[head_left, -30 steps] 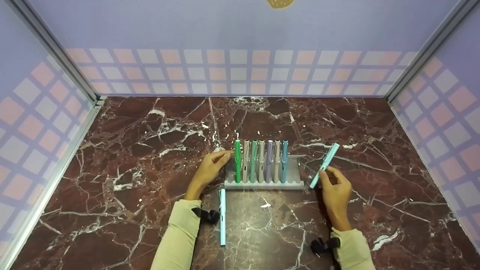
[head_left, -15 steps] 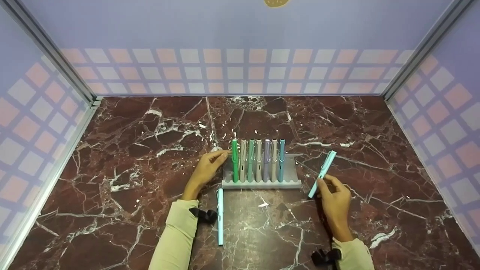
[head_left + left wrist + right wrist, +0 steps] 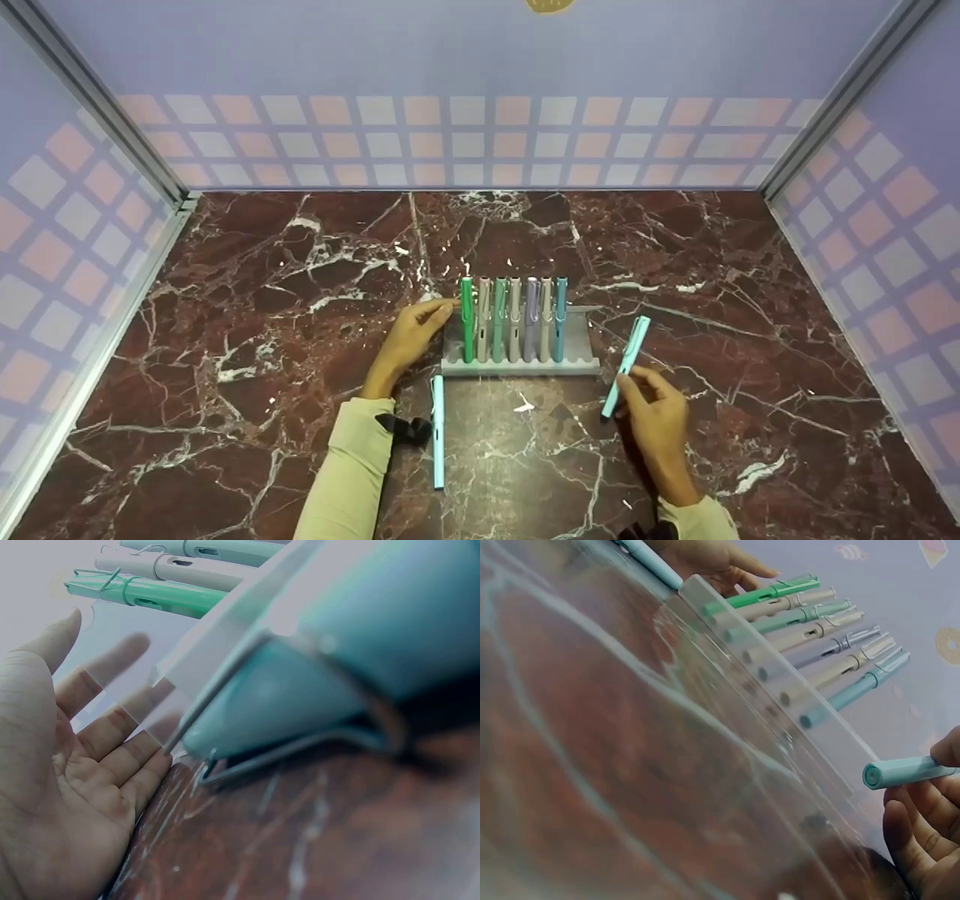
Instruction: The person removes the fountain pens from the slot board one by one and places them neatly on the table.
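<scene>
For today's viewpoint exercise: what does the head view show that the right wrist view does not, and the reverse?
Only the head view shows the whole marble table, the tiled walls and the left hand's sleeve. Only the right wrist view shows the round end of the light blue pen the right hand holds. Both show the seven pens in the rack and the second light blue pen.

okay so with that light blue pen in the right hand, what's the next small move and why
Probably swing the light blue pen left to the bare slot on the grey rack, right of the teal pen. The right hand pinches its lower end, and the left hand rests against the rack's left side.
</scene>
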The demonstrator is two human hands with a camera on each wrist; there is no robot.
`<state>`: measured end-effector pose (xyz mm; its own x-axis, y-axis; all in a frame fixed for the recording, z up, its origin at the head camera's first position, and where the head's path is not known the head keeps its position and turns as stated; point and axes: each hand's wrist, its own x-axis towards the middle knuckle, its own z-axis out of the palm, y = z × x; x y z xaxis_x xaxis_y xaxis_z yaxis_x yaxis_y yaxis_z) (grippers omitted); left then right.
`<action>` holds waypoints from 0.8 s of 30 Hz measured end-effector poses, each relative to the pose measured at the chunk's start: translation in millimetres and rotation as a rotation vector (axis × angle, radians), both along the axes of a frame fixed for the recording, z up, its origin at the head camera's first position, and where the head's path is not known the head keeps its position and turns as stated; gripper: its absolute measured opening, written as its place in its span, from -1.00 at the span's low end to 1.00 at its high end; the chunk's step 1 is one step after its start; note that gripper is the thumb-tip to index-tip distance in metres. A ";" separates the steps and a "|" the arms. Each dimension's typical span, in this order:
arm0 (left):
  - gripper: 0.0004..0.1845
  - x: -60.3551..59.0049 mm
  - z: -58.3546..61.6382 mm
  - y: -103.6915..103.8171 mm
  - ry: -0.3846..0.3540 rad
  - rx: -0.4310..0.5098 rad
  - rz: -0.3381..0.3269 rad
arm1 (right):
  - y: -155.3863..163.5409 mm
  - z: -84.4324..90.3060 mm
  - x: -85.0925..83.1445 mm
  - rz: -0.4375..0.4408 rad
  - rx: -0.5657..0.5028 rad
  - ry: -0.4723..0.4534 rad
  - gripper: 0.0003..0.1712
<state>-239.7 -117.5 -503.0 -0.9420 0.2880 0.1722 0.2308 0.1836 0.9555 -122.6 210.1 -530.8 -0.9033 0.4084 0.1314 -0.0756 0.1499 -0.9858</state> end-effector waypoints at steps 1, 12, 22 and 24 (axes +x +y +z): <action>-0.68 0.0 0.0 0.0 0.002 0.001 0.001 | 0.2 -3.4 -0.1 0.005 -0.004 -0.001 -0.87; -0.68 1.2 0.3 -0.6 0.002 0.010 -0.003 | -12.6 -11.6 9.9 0.055 0.007 -0.036 -0.88; -0.68 0.7 0.4 0.2 0.010 0.013 -0.004 | -34.3 -12.6 19.4 0.115 0.033 -0.025 -0.90; -0.67 0.7 0.7 0.2 0.007 0.015 -0.007 | -39.0 -12.8 20.9 0.134 0.018 -0.013 -0.89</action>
